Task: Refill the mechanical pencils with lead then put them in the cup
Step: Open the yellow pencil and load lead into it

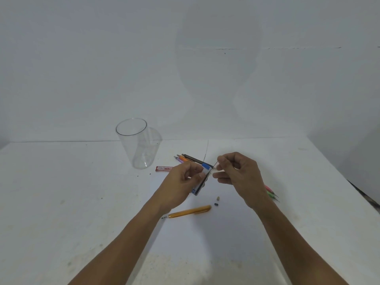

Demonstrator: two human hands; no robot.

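Orange pencil (190, 211) down flat on the desk (82, 192), to the right of the cup (141, 149) and nearer the person, and nobody's touching it. Two small bits (217, 200) sit just off its back end. They look like its cap and eraser, so I'd say it's open and waiting for lead.

And the lead is coming! Between that pencil and the cup's level, the left hand (183, 182) has thumb and fingers curled round a clear lead case (202, 183) with a blue top, held at a tilt. Right beside it the right hand (238, 173) pinches a thin dark lead (215, 165) between thumb and forefinger, other fingers loosely bent. Whether that lead is fully clear of the case, I can't tell.

The cup itself stands upright and holds nothing, so by my count no pencil is finished. Just right of it lies a red lead box (164, 168), and past that a bunch of pencils (188, 158). Far right of the cup, green and red pencils (272, 193) poke out behind the right wrist.

Early going, I judge: load this one, close it, cup it, then all the rest.
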